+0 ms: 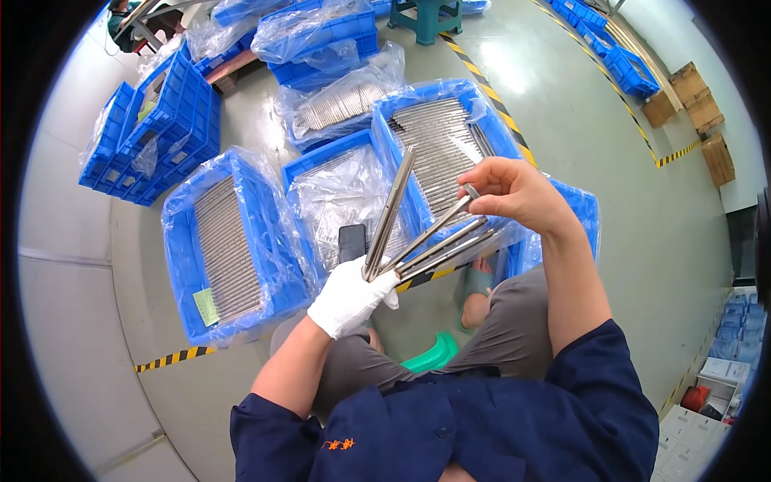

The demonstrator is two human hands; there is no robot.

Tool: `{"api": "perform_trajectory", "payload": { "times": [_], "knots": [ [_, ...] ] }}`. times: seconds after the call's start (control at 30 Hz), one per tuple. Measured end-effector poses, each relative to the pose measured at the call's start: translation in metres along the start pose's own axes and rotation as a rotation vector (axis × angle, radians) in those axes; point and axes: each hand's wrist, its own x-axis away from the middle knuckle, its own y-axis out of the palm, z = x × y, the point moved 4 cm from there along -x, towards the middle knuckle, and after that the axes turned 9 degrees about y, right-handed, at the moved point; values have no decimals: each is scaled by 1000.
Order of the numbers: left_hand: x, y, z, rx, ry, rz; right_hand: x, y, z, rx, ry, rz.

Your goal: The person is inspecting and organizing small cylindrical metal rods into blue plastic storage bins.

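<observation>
My left hand, in a white glove, is closed around the lower ends of several slim metal rods. They fan out from it, some pointing away and others to the right. My bare right hand pinches the far end of one metal rod between thumb and fingers; its other end runs back to the gloved hand. Beyond the hands, a blue bin lined with clear plastic holds rows of similar rods. A dark phone lies on plastic film in the middle blue bin.
To the left is another lined blue bin full of rods, with a yellow-green label. Stacked blue crates stand farther left. A green stool is at the back, wooden blocks at the right. Striped tape marks the floor.
</observation>
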Motion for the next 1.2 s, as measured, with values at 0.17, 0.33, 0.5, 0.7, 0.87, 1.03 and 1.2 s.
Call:
{"api": "perform_trajectory", "payload": {
  "times": [0.17,0.33,0.5,0.7,0.87,1.03,1.2],
  "knots": [
    [0,2,8,1,-37,-32,-2,0,7,-52,12,-28],
    [5,0,7,150,-43,-68,-3,7,3,-41,-6,-9],
    [8,12,8,182,-63,-268,7,-25,-3,-154,-108,103],
    [16,21,12,182,-34,-427,-13,-3,11,-260,-58,-128],
    [13,23,7,179,-21,-508,-7,-3,11,-287,-88,-233],
    [17,24,2,187,-66,-510,-5,-2,11,-145,-66,-239],
    [13,25,2,169,-93,-540,-3,-9,12,-92,-38,-134]
  ]
}}
